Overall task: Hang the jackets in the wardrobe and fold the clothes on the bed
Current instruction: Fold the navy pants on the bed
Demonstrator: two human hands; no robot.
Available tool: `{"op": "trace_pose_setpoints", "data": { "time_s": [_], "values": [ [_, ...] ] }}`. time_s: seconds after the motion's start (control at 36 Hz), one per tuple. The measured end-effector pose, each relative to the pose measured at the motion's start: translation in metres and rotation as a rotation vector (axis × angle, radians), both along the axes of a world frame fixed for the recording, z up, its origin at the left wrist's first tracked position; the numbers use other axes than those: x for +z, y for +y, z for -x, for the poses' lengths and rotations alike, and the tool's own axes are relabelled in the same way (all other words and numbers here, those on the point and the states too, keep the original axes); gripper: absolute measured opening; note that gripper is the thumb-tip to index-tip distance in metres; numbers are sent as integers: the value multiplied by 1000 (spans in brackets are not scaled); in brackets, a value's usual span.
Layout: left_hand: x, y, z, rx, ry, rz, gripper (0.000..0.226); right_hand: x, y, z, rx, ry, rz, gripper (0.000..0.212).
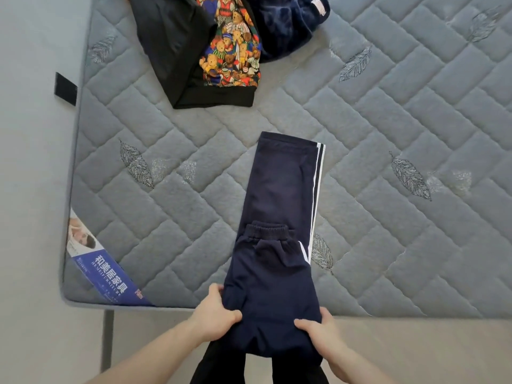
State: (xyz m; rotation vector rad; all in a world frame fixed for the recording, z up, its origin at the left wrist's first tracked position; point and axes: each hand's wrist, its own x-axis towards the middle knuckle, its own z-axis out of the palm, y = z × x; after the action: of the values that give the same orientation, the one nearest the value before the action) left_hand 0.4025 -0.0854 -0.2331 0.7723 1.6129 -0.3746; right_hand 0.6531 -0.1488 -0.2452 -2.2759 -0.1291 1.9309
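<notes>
Bare grey quilted mattress (388, 134) fills most of view, leaf embroidery on it, blue printed label (105, 275) at its 8 o'clock corner. No real containers; the mattress carries everything.

Navy track pants (279, 217) with white side stripes lie near centre, running from 12 to 6 o'clock, folded lengthwise. Elastic waistband (270, 231) is doubled over onto the legs, so the near part is two layers thick. Near fold end hangs just past the mattress's 6 o'clock edge.

Pile at 11–12 o'clock, well apart from the pants: black garment (169, 42) on the left, teddy-bear print sweater (235, 45) with black hem in the middle, dark blue fleece garment (285, 23) on the right. All three overlap, unfolded.

Left hand (214, 311) at 7 o'clock of the pants, palm down, thumb on top of the fabric, fingers curled under the left edge, pinching it. Right hand (318, 328) at 5 o'clock, mirror pose, thumb over the top, fingers wrapped round the right edge, gripping the cloth. Both forearms bare, coming in from the bottom corners, angled toward each other.

Black strap (65, 88) sticks out at the mattress's 10 o'clock edge.
</notes>
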Motion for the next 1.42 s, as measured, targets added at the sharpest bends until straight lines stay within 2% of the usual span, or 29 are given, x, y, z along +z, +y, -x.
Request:
{"op": "trace_pose_setpoints", "data": {
  "time_s": [0.06, 0.11, 0.17, 0.25, 0.31, 0.33, 0.42, 0.53, 0.61, 0.72, 0.86, 0.94, 1.03, 1.08, 1.14, 1.19, 1.42],
  "values": [
    [9, 5, 0, 39, -10, -191, 99, 5, 7, -1, -23, -99, -81, 41],
    [21, 15, -1, 39, -62, -395, 98, 15, 18, -3, -38, -170, -206, 49],
    [30, 29, -3, 44, -113, -515, 74, 28, 31, -8, 25, -208, -320, 55],
    [38, 55, -12, 99, -147, -542, 27, 40, 54, -16, 75, -183, -429, 41],
    [43, 75, -18, 167, -157, -516, 12, 42, 72, -22, 10, -124, -424, 28],
    [46, 86, -21, 182, -162, -506, 12, 43, 82, -24, -34, -96, -406, 24],
    [48, 117, -22, 178, -211, -446, 43, 45, 113, -35, -166, -12, -353, 12],
    [46, 159, -21, 34, -301, -394, 67, 46, 156, -53, -282, 145, -372, 38],
    [41, 190, -27, 29, -290, -519, 55, 47, 191, -64, -274, 195, -457, 44],
    [28, 235, -39, 54, -180, -657, 26, 46, 236, -72, -196, 119, -543, 33],
    [14, 283, -57, 70, -131, -668, 21, 35, 291, -78, -196, -25, -581, 30],
    [2, 304, -65, 47, -74, -667, 27, 25, 317, -78, -159, -96, -601, 39],
    [-9, 316, -69, -39, 37, -620, 52, 13, 332, -77, -65, -179, -594, 69],
    [-17, 316, -70, -111, 96, -554, 67, 4, 332, -77, 73, -269, -557, 85],
    [-24, 312, -69, -140, 112, -480, 70, -2, 324, -77, 225, -344, -495, 93],
    [-33, 307, -68, -109, 98, -420, 66, -10, 313, -76, 283, -345, -439, 95],
    [-60, 309, -69, 133, 60, -339, 91, -44, 299, -76, 142, -246, -355, 107]
  ]
}}
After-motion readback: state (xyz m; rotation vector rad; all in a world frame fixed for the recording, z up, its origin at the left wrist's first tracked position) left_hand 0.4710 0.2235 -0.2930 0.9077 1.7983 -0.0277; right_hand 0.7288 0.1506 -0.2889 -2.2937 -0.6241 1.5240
